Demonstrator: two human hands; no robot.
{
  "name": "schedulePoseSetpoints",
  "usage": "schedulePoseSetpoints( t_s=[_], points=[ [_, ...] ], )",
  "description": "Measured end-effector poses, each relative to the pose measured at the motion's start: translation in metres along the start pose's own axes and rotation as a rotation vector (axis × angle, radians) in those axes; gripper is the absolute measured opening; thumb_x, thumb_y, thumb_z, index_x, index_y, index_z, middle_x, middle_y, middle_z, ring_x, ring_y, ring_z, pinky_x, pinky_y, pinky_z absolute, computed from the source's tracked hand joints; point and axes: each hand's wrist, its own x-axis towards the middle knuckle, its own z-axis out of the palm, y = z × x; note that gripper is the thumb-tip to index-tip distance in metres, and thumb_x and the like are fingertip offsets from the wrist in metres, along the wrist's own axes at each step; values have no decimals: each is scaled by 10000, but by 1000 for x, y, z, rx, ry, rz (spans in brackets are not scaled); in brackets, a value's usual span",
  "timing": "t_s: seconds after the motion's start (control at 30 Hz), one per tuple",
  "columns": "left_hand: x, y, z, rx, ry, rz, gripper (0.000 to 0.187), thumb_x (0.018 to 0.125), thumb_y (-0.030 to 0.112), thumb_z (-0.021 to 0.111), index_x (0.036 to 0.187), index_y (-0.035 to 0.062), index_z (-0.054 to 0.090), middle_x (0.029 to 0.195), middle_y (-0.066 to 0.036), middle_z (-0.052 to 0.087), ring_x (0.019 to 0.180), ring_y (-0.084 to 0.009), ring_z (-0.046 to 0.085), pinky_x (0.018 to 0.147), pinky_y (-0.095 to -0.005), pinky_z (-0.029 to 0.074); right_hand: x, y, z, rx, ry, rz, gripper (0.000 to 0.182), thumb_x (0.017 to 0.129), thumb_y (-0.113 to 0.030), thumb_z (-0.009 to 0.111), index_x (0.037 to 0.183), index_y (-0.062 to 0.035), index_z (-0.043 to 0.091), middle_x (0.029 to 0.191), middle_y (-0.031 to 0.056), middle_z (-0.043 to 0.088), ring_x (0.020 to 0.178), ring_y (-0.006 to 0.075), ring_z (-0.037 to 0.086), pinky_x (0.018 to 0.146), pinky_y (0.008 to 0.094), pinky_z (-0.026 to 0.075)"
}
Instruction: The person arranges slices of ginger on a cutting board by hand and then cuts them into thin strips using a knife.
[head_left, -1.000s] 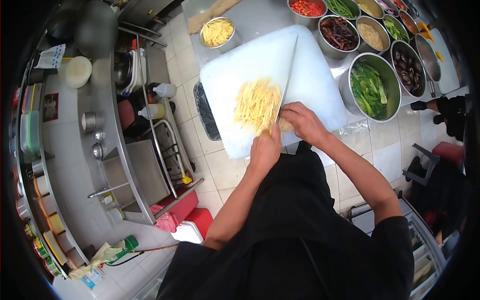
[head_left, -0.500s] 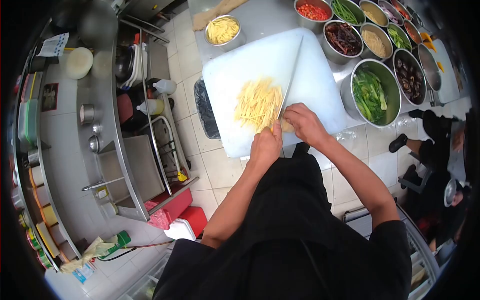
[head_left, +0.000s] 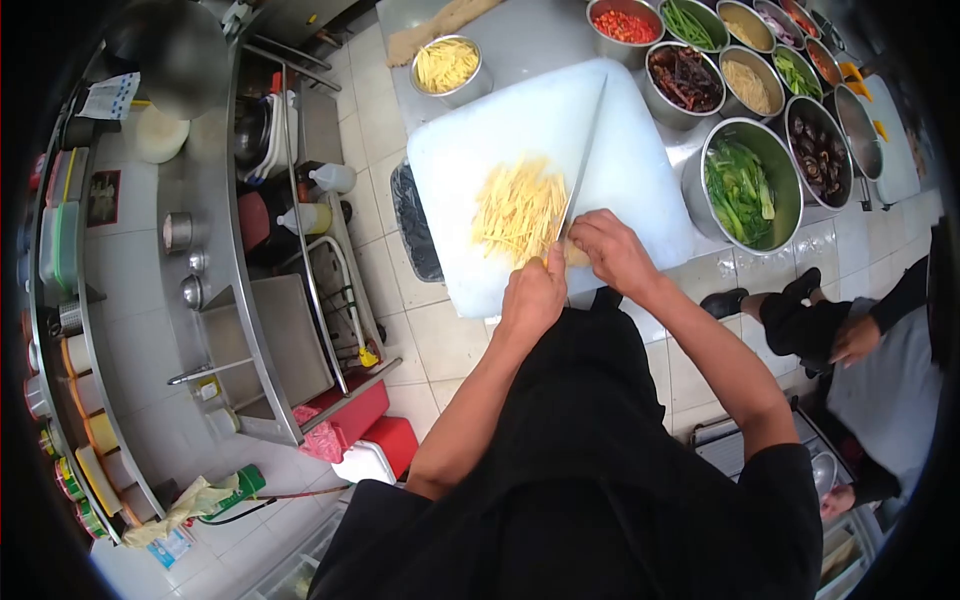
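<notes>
My left hand is closed round the handle of a long knife, whose blade points away from me over a white cutting board. Against the right side of the blade, the bent fingers of my right hand press on a pale tan piece of food, mostly covered by them. Just left of the blade lies a pile of thin pale yellow strips, which look like ginger. A steel bowl of similar yellow strips stands beyond the board's far left corner.
Right of the board stand a large steel pot of leafy greens and several bowls, including one of chopped red peppers. A co-worker is at the right behind me. A metal sink unit stands left across the tiled floor.
The co-worker on the right has come closer, with a hand and pale apron now showing. My hands, the knife and the strips look nearly the same.
</notes>
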Motion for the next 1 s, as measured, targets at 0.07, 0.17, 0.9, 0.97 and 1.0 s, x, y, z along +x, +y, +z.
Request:
schedulePoseSetpoints(
  t_s=[0.07, 0.17, 0.9, 0.97, 1.0],
  points=[
    [-16, -1, -13, 38, -34, 4, 601, 1019, 415, 388, 864, -121, 612, 826, -409, 603, 871, -566, 596, 824, -589, 462, 1, 0, 0, -8, 8, 4, 197, 780, 75, 619, 963, 11, 650, 975, 143, 636, 959, 331, 596, 820, 395, 512],
    [-53, -19, -17, 72, -79, -48, 600, 1024, 409, 376, 879, -118, 623, 852, -402, 603, 894, -564, 586, 831, -583, 452, 1, 0, 2, -9, 28, -16, 189, 774, 75, 620, 949, 11, 646, 964, 144, 634, 947, 333, 597, 812, 394, 511],
    [-12, 0, -5, 27, 0, 46, 592, 1019, 405, 387, 846, -115, 613, 833, -411, 601, 851, -566, 594, 801, -586, 470, 1, 3, 1, 27, 35, 18, 198, 733, 79, 616, 912, 2, 648, 956, 121, 636, 941, 318, 586, 789, 390, 510],
    [-16, 0, -10, 42, -28, 6, 595, 1019, 409, 385, 859, -116, 615, 832, -411, 600, 853, -565, 594, 804, -582, 471, 0, 3, 0, 13, 32, 12, 195, 736, 77, 617, 913, 1, 649, 953, 121, 638, 937, 318, 585, 785, 392, 510],
    [-28, -8, -14, 45, -52, 9, 600, 1019, 413, 382, 868, -119, 615, 832, -408, 603, 846, -569, 593, 808, -580, 471, 0, 3, 0, 7, 20, 6, 193, 740, 75, 618, 914, 0, 650, 950, 121, 639, 932, 319, 585, 781, 393, 510]
  ],
)
